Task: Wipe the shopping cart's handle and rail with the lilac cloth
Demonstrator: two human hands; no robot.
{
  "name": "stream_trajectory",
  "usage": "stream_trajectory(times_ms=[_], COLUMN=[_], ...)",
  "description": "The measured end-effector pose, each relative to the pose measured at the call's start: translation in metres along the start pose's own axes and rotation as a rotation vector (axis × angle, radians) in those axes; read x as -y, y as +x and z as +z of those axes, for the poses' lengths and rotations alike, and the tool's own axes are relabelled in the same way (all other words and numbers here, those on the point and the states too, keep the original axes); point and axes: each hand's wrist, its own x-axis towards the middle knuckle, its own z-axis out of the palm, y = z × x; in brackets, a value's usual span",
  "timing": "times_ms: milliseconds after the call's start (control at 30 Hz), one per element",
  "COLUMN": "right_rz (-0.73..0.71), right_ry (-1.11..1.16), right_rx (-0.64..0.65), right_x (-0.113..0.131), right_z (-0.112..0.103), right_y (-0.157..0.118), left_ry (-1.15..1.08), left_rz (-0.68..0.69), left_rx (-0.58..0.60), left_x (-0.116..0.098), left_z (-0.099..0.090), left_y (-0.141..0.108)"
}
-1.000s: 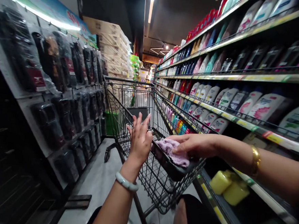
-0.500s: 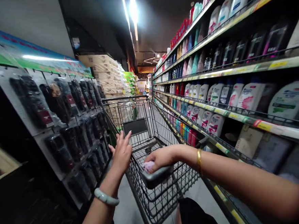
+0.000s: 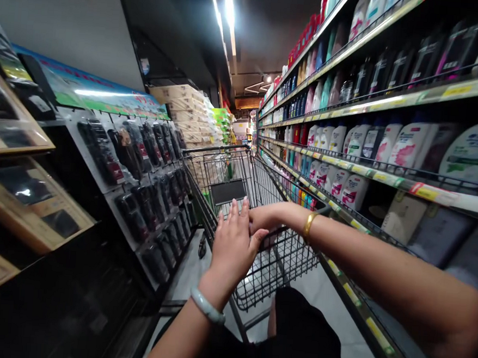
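Note:
My left hand (image 3: 233, 238) is open, its fingers stretched forward and up and its thumb apart. It overlaps the tip of my right hand (image 3: 266, 216) in the view; whether the two touch, I cannot tell. My right hand reaches in from the right, bent down at the wrist over the near end of a dark wire shopping cart (image 3: 286, 261). Its visible fingers look curled, but the tips and anything they hold are hidden behind my left hand. A jade-coloured bangle (image 3: 207, 306) circles my left wrist, a gold bangle (image 3: 309, 226) my right.
Shelves of shampoo bottles (image 3: 407, 144) run along the right, with price strips on their edges. On the left, a rack (image 3: 157, 179) holds packaged dark items, beside boxed goods (image 3: 28, 202). Stacked cartons (image 3: 182, 109) stand farther ahead. Grey floor tiles (image 3: 320, 310) show below the cart.
My left hand has moved right and now covers my right hand's fingertips. A pale lilac thing in my right hand earlier is out of sight. The view has shifted, showing more boxed goods on the left.

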Motion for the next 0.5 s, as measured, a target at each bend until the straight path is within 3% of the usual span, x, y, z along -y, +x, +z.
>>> stream_trajectory(times_ms=[133, 333, 500], right_rz=[0.084, 0.015, 0.077], right_ry=[-0.058, 0.082, -0.169], right_rx=[-0.041, -0.111, -0.275], right_x=[-0.007, -0.015, -0.009], right_z=[-0.004, 0.003, -0.002], right_y=[-0.012, -0.030, -0.037], left_ry=[0.043, -0.021, -0.024], left_rz=[-0.021, -0.005, 0.014], left_rx=[0.056, 0.061, 0.087], left_x=[-0.007, -0.008, -0.003], left_z=[-0.002, -0.007, -0.008], left_y=[0.001, -0.003, -0.004])
